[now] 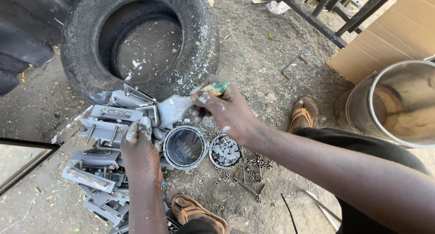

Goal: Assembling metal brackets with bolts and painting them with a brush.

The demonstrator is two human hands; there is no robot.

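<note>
My right hand (229, 110) grips a paintbrush (181, 106) with a green and yellow handle, its grey-loaded bristles pressed on a small metal bracket (152, 114). My left hand (140, 148), smeared with grey paint, holds that bracket from below. Right under both hands stands an open paint tin (184, 147) with grey paint inside, and its paint-spattered lid (225, 151) lies beside it on the ground.
A pile of grey-painted metal brackets (102, 152) lies at left. An old tyre (136, 39) sits behind it. Several loose nuts and bolts (251, 168) are scattered on the dirt. A steel drum (398, 102), cardboard (398, 30), a metal frame (335, 12) and my sandalled feet (304, 112) are around.
</note>
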